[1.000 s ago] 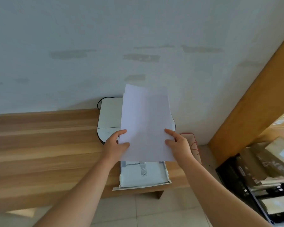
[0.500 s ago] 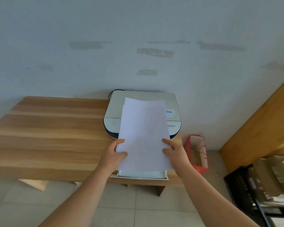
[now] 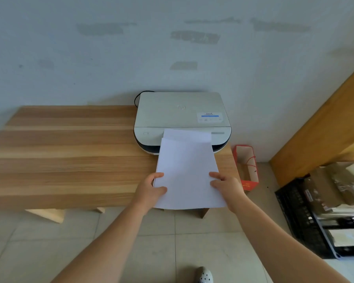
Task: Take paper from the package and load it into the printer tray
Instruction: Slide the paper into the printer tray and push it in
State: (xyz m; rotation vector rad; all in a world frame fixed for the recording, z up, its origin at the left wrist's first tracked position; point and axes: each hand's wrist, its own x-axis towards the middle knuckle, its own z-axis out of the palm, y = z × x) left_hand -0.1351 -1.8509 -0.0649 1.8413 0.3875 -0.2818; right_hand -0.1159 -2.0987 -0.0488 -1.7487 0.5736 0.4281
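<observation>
A white printer [image 3: 182, 117] sits at the far right end of a wooden table [image 3: 70, 156], against a pale wall [image 3: 172, 48]; a black cable [image 3: 139, 97] loops out at the printer's 10 o'clock corner. A stack of paper [image 3: 186, 172] is held in front of the printer, its far edge overlapping the printer's front at 12 o'clock and its near edge reaching past the table edge at 6 o'clock. The top sheets are slightly offset from those beneath. The tray is hidden under the paper, so whether the stack rests in it cannot be told.

The left hand [image 3: 149, 190] grips the stack's left edge at 9 o'clock, thumb on top and fingers curled beneath. The right hand [image 3: 227, 186] grips the right edge at 3 o'clock in the same way, thumb and forefinger lying on the top sheet.

On the tiled floor [image 3: 151, 252], at 3 o'clock from the paper, stands a red bag [image 3: 247, 172] just beside the table end. A wooden panel [image 3: 325, 123] runs diagonally at 2 o'clock. At 4 o'clock a black crate [image 3: 302, 217] holds boxes. A shoe [image 3: 204, 275] shows at 6 o'clock by the frame's lower edge.
</observation>
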